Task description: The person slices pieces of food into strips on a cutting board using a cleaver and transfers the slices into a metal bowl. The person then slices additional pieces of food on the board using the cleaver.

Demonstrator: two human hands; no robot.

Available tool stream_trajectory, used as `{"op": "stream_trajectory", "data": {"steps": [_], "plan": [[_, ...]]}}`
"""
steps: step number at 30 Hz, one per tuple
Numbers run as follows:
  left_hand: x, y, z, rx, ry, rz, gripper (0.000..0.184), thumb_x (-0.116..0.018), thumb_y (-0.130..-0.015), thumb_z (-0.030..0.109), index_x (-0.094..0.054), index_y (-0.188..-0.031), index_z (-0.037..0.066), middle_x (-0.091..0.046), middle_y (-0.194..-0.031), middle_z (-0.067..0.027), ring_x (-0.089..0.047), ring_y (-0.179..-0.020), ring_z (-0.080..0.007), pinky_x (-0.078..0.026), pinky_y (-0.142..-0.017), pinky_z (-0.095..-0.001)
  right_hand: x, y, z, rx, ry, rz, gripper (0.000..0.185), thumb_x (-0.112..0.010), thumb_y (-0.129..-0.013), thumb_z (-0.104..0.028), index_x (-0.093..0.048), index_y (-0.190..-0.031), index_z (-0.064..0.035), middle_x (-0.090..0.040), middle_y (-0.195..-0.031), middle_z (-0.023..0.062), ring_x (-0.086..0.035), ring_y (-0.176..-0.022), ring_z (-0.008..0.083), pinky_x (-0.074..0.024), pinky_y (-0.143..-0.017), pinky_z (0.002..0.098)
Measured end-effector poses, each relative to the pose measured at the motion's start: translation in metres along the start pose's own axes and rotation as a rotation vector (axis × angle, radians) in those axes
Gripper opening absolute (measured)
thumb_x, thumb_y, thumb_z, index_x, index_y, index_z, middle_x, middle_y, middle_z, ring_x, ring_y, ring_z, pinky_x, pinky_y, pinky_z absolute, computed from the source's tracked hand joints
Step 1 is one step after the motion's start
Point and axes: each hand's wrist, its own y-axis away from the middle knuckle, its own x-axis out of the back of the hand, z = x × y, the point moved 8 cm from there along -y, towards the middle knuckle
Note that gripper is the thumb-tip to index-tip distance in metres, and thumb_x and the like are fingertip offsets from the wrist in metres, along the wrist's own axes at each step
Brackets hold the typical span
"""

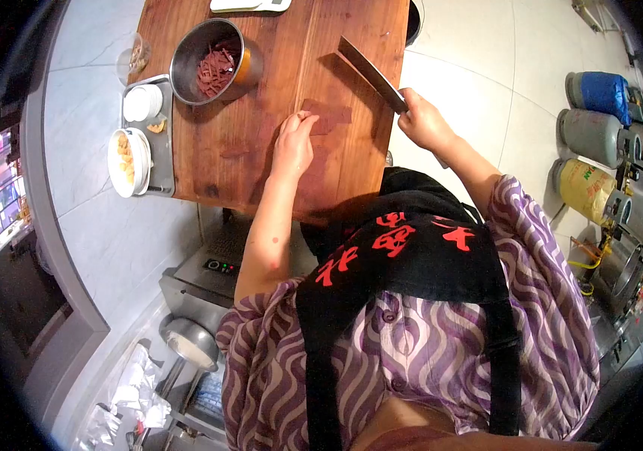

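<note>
My right hand (421,120) is closed round the handle of a cleaver (370,73), its blade raised over the right side of the wooden table (276,60). On the tabletop, my left hand (294,143) rests with its fingers bent together at the left end of a flat dark reddish-brown slab (330,119). Whether the fingers grip the slab or only touch it cannot be made out. A small reddish-brown piece (236,151) lies left of that hand. Further back stands a metal pot (180,75) with reddish-brown strips (216,69) inside.
A metal tray (162,167) at the table's left edge bears stacked white dishes (143,102) and a bowl of yellow food (125,158). A white object (250,4) lies at the far edge. Gas cylinders (592,135) stand on the floor at right.
</note>
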Motion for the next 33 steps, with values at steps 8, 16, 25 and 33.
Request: {"op": "stream_trajectory", "data": {"steps": [8,16,25,33], "plan": [[0.003,0.011,0.012,-0.030,-0.009,0.041,0.030,-0.051,-0.081,-0.005,-0.062,-0.108,0.002,-0.059,-0.112,-0.0177,-0.053,-0.110,-0.0363,-0.043,-0.096,-0.0427,-0.001,0.000,0.000,-0.036,0.006,-0.031,0.036,-0.049,-0.080,-0.003,-0.047,-0.115,0.0015,-0.061,-0.093,0.0282,-0.060,-0.093,0.0428,-0.0479,-0.082,0.0468],[-0.001,0.008,0.011,0.010,-0.193,-0.069,0.024,-0.059,-0.078,0.004,-0.061,-0.101,0.003,-0.060,-0.101,-0.0135,-0.054,-0.105,-0.0332,-0.045,-0.090,-0.0434,0.002,0.000,-0.002,-0.049,-0.016,-0.009,0.029,-0.051,-0.080,-0.005,-0.050,-0.108,0.0018,-0.060,-0.099,0.0289,-0.059,-0.095,0.0438,-0.0476,-0.082,0.0481],[0.003,-0.021,0.024,0.199,-0.228,0.111,0.061,-0.078,-0.071,0.030,-0.053,-0.120,0.004,-0.051,-0.115,-0.0205,-0.049,-0.110,-0.0369,-0.044,-0.093,-0.0454,0.001,-0.001,0.002,-0.048,-0.012,-0.020,0.035,-0.050,-0.079,-0.004,-0.049,-0.113,0.0020,-0.061,-0.093,0.0288,-0.060,-0.092,0.0433,-0.0479,-0.082,0.0465],[-0.008,-0.026,0.021,0.211,-0.241,0.069,0.059,-0.078,-0.069,0.030,-0.056,-0.121,0.014,-0.049,-0.118,-0.0202,-0.046,-0.113,-0.0379,-0.040,-0.096,-0.0462,0.003,0.000,0.002,-0.053,-0.035,-0.031,0.030,-0.050,-0.080,-0.004,-0.048,-0.109,0.0019,-0.060,-0.090,0.0279,-0.059,-0.090,0.0440,-0.0475,-0.080,0.0475]]}}
